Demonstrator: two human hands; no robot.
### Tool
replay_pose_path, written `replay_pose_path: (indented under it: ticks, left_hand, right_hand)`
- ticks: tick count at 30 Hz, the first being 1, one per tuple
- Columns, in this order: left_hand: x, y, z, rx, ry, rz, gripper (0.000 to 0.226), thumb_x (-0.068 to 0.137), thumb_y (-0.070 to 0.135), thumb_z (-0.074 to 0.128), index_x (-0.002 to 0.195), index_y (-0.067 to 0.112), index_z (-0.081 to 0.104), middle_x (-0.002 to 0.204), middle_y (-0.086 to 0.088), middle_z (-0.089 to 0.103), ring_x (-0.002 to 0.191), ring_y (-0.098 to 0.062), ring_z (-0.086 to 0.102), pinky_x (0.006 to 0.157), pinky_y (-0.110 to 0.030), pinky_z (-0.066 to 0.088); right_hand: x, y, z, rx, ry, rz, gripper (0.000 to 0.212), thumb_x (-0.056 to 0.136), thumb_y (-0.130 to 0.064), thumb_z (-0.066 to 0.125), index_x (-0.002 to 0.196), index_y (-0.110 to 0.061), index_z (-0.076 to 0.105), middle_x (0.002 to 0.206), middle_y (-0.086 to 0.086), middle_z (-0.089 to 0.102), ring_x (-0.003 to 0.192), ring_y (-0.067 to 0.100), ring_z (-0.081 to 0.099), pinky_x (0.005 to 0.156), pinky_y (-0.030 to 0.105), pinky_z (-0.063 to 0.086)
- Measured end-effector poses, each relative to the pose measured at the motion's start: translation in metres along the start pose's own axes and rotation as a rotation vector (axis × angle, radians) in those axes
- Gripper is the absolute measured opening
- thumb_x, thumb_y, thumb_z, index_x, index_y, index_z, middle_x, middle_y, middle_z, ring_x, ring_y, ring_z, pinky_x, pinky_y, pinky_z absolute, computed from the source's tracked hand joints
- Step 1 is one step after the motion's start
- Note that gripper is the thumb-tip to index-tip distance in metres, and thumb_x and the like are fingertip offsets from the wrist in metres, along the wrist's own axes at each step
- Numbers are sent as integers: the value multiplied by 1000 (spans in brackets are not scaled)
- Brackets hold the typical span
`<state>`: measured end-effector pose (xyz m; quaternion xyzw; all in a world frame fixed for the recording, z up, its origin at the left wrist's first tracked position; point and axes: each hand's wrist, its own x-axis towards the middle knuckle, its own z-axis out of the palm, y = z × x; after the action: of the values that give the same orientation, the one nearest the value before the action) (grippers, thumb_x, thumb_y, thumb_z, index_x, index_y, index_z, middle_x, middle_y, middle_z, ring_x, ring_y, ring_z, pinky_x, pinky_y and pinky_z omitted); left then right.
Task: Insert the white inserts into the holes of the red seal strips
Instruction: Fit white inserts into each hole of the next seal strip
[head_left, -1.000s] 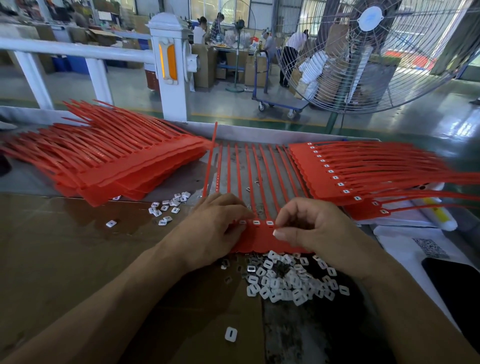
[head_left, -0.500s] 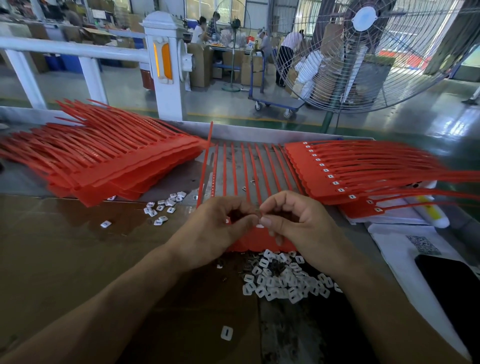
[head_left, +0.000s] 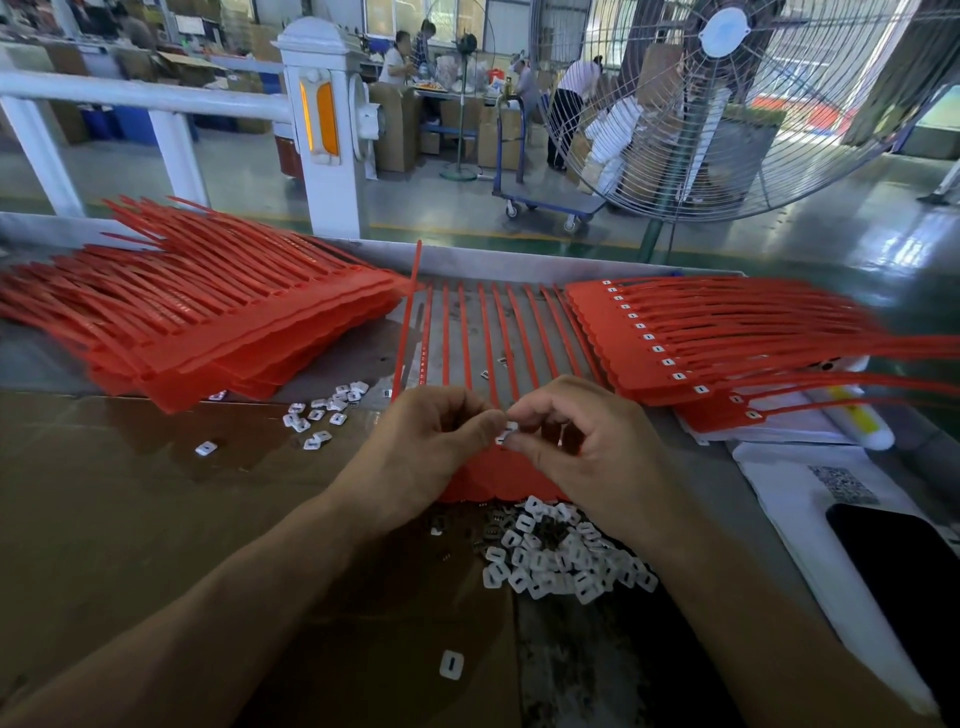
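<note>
A sheet of joined red seal strips (head_left: 485, 332) lies in front of me, tails pointing away, its tab end partly under my hands. My left hand (head_left: 426, 452) and my right hand (head_left: 582, 457) meet fingertip to fingertip above the tabs. Between them they pinch a small white insert (head_left: 508, 432), mostly hidden by the fingers. A heap of loose white inserts (head_left: 561, 556) lies just below the sheet. A smaller scatter of inserts (head_left: 324, 410) lies to the left, and a single insert (head_left: 451, 665) lies near the front.
A thick stack of red strips (head_left: 208, 322) lies at the left. Another stack of strips with white inserts fitted (head_left: 675, 353) fans out at the right. A black phone (head_left: 904, 571) rests on white paper at the right. A large fan (head_left: 727, 104) stands beyond the bench.
Both hands have lifted off the tab row and come together at the fingertips. The right hand brought a white insert up to the left hand.
</note>
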<state>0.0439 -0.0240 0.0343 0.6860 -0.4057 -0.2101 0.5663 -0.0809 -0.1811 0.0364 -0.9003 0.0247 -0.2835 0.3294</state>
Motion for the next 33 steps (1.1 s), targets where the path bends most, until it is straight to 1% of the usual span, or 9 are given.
replay_pose_path:
  ticks: [1, 3, 6, 8, 10, 13, 17, 24, 33]
  left_hand:
    - [-1, 0, 0, -6, 0, -3, 24, 97, 36, 65, 89, 15, 73, 86, -28, 66, 68, -45, 59, 62, -61, 47]
    - [-1, -1, -1, 39, 13, 8, 24, 96, 40, 64, 89, 19, 73, 83, -17, 70, 71, -40, 62, 63, -52, 50]
    - [-1, -6, -5, 306, 88, 79, 15, 97, 38, 64, 91, 28, 73, 83, 7, 70, 77, -1, 63, 70, -23, 48]
    - [0, -10, -8, 542, 145, 138, 10, 95, 37, 64, 98, 31, 72, 93, 16, 65, 92, 1, 56, 86, -25, 43]
    - [-1, -13, -11, 719, 132, 138, 16, 94, 43, 62, 106, 35, 70, 106, 19, 60, 105, -3, 49, 101, -35, 37]
    - [-1, -16, -14, 819, 82, 96, 26, 94, 50, 60, 117, 39, 65, 123, 17, 56, 120, -8, 43, 112, -40, 29]
    - [-1, -18, -13, 856, 54, 85, 31, 94, 54, 57, 122, 41, 62, 129, 18, 52, 124, -7, 38, 113, -36, 23]
    - [-1, -17, -14, 855, 42, 78, 32, 94, 54, 56, 123, 41, 61, 129, 18, 53, 124, -7, 38, 115, -38, 24]
    - [0, -19, -14, 857, 47, 92, 33, 94, 54, 56, 125, 41, 61, 128, 18, 52, 123, -6, 38, 115, -38, 26]
  right_hand:
    - [0, 0, 0, -12, 3, -8, 13, 88, -22, 82, 97, -28, 74, 90, -16, 65, 88, 13, 65, 72, 20, 49]
    - [1, 1, -1, -38, 12, -13, 12, 88, -22, 81, 97, -27, 75, 90, -16, 66, 89, 12, 65, 73, 21, 50]
    - [0, 11, -13, -33, 30, 74, 10, 88, -24, 80, 96, -28, 75, 90, -16, 68, 88, 7, 66, 73, 16, 49]
    - [0, 24, -24, -45, 44, 157, 9, 88, -24, 79, 95, -28, 76, 89, -16, 70, 84, 2, 66, 73, 13, 48]
    - [-2, 38, -35, -94, 65, 231, 8, 88, -23, 81, 94, -27, 78, 88, -14, 72, 83, 2, 67, 75, 20, 50]
    - [-5, 53, -44, -181, 35, 306, 9, 86, -25, 83, 88, -32, 78, 85, -16, 73, 83, -1, 67, 77, 24, 51]
    - [-7, 60, -40, -234, -38, 356, 16, 85, -29, 84, 81, -41, 74, 84, -24, 71, 85, -7, 63, 74, 19, 46]
    - [-3, 57, -31, -243, -33, 387, 8, 86, -27, 83, 91, -32, 79, 86, -18, 72, 86, -4, 64, 81, 29, 54]
    - [-6, 56, -35, -188, -74, 424, 18, 88, -23, 81, 104, -32, 79, 95, -22, 70, 94, -12, 60, 76, 9, 39]
